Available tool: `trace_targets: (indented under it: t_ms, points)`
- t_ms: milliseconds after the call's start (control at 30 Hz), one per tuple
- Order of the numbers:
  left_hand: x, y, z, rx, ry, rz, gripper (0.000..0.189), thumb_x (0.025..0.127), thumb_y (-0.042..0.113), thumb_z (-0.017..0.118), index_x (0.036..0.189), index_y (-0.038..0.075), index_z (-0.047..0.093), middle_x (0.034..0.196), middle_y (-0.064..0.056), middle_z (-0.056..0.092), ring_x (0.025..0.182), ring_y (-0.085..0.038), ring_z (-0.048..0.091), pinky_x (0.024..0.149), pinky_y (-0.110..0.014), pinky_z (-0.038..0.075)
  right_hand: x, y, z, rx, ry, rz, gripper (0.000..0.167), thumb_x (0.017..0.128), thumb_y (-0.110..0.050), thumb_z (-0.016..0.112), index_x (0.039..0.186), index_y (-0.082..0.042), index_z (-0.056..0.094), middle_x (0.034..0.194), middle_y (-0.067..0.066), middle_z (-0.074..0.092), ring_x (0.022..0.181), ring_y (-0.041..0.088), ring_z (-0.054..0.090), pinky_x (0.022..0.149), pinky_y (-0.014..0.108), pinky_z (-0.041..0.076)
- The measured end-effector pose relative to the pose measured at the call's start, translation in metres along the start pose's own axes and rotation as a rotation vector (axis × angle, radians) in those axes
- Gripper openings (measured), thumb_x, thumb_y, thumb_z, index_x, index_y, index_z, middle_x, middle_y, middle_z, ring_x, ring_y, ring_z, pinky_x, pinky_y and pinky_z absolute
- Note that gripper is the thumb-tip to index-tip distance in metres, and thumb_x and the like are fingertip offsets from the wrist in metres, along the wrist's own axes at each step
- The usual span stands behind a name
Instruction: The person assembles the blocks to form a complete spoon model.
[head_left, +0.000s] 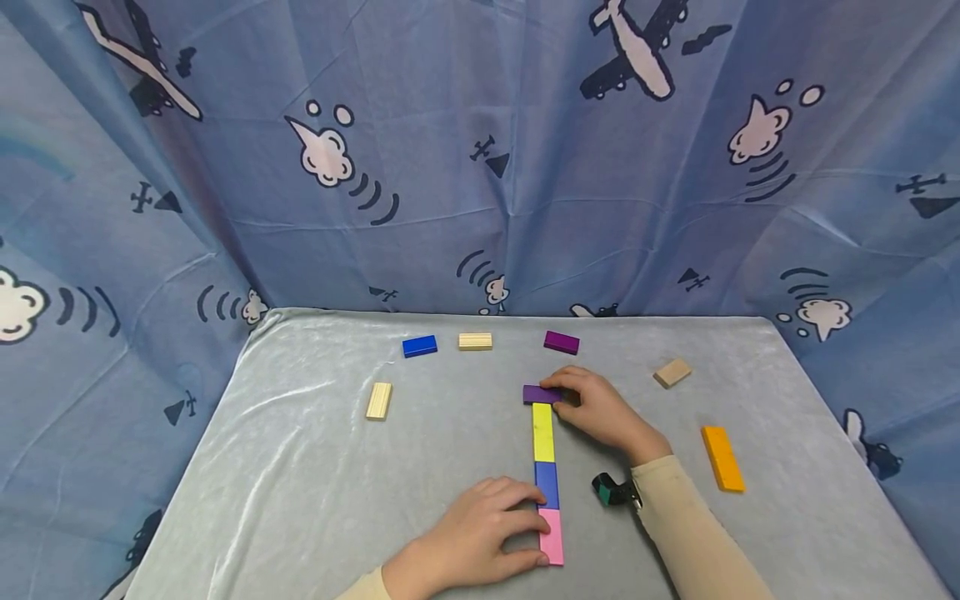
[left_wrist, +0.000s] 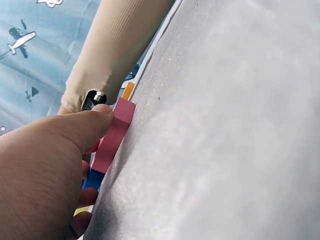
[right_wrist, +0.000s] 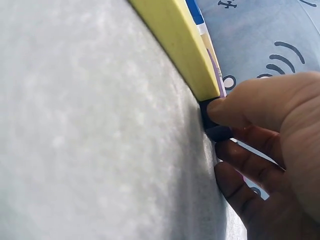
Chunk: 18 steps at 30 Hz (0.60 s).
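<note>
Low on the table my left hand rests against a row of blocks. Its thumb touches the pink block near the close end, and fingertips lie on the pink and the blue block. A yellow block continues the row away from me. At the far end a purple block lies crosswise, and my right hand pinches its right end between thumb and fingers. In the right wrist view this dark block meets the end of the yellow block.
Near the back edge lie a blue block, a plain wood block and a purple block. Another wood block is at left; one more and an orange block are at right. A patterned curtain hangs behind.
</note>
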<state>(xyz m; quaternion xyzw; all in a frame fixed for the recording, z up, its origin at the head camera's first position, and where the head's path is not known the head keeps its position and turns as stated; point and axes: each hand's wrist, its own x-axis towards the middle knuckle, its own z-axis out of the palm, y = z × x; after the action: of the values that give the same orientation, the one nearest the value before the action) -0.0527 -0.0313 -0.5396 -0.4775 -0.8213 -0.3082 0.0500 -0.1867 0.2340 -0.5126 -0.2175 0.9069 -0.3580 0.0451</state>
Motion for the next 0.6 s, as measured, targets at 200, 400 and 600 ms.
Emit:
trace_targets:
  t_ms: [200,400,600]
  points:
    - [0.0004,0.0001,0.0001,0.015,0.012,0.011,0.024,0.1,0.044,0.081,0.116,0.026,0.08,0.135,0.005,0.067,0.122,-0.008,0.061,0.108,-0.024,0.046,-0.0004,0.0005,-0.0005,-0.009,0.003,0.006,0.037,0.096,0.003,0.074,0.131,-0.007,0.077,0.127,0.006,0.072,0.118,0.028,0.065,0.106,0.055,0.053]
    - [0.0002,-0.0007,0.0007,0.041,0.029,0.035,0.024,0.101,0.045,0.08,0.115,0.026,0.08,0.133,0.005,0.067,0.121,-0.006,0.061,0.107,-0.023,0.046,-0.0003,0.001,-0.0002,0.013,0.008,-0.002,0.039,0.094,0.002,0.076,0.132,-0.007,0.076,0.13,0.008,0.072,0.121,0.029,0.066,0.106,0.056,0.053]
    - [0.0004,-0.0005,-0.0015,0.067,0.029,0.053,0.023,0.102,0.046,0.077,0.116,0.028,0.08,0.133,0.006,0.067,0.119,-0.006,0.062,0.106,-0.021,0.046,-0.0013,0.0009,-0.0012,0.039,0.013,0.0,0.041,0.093,0.001,0.076,0.133,-0.007,0.074,0.133,0.009,0.071,0.124,0.031,0.066,0.107,0.057,0.053]
